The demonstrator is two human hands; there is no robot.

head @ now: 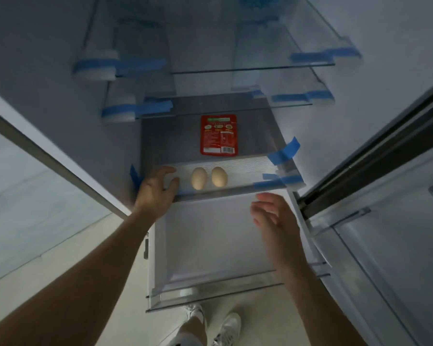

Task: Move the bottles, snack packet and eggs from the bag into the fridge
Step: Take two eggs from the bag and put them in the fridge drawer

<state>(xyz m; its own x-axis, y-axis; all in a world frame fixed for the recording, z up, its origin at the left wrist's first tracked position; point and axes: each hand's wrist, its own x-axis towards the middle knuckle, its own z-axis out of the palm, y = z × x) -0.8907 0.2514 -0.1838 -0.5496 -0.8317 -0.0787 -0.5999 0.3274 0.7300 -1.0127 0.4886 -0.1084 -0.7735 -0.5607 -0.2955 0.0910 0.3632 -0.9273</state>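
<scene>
A red snack packet point(218, 135) lies flat on the lowest fridge shelf point(250, 168). Two pale eggs, one point(198, 178) and the other point(219, 176), sit side by side on the ribbed front strip of that shelf. My left hand point(158, 187) rests at the shelf's front left edge, fingers relaxed, just left of the eggs and holding nothing. My right hand point(273, 216) hovers open and blurred in front of the shelf's right side, above the drawer, empty. No bottles or bag are in view.
A clear drawer point(210, 245) is pulled out below the shelf. Glass shelves point(235, 69) with blue tape stack above. The fridge door point(385, 221) stands open on the right, another panel on the left. My feet in white shoes point(210, 320) stand on the pale floor.
</scene>
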